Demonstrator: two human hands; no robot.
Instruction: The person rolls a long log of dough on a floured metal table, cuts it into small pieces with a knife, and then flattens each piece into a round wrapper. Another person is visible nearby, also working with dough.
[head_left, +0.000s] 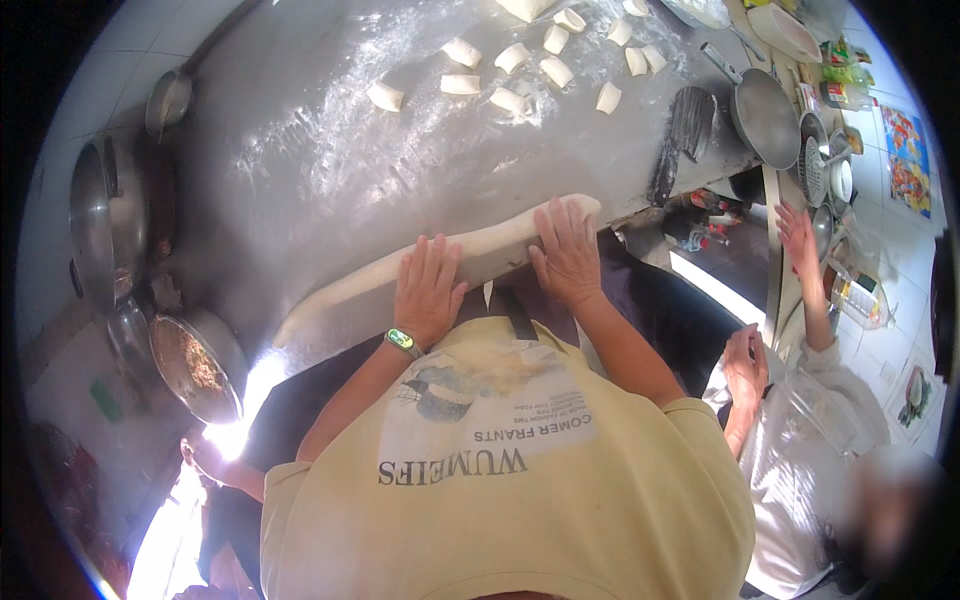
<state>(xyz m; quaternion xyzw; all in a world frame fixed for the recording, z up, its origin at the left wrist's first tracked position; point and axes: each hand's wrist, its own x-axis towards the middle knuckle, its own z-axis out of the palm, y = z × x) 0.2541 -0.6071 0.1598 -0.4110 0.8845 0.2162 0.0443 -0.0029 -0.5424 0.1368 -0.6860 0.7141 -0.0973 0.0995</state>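
Observation:
A long rope of pale dough (491, 238) lies slantwise near the front edge of the floured metal worktop (247, 232), tapering toward its left end. Flat on its middle rests my left hand (429, 289), fingers extended and thumb apart; a fitness band (403, 341) is on that wrist. My right hand (566, 255) presses with spread fingers near the thicker right end. Neither hand grips the dough. Farther back, several short cut dough pieces (460, 84) are scattered over the flour. A wide dark-bladed cleaver (691, 124) lies to the right.
A bowl of brownish filling (196, 364) and a large metal pot (112, 217) stand at left. A frying pan (765, 120) and metal strainer (812, 169) are at right. Another person's hands (746, 367) are close on my right; someone else's hand (201, 454) shows at lower left.

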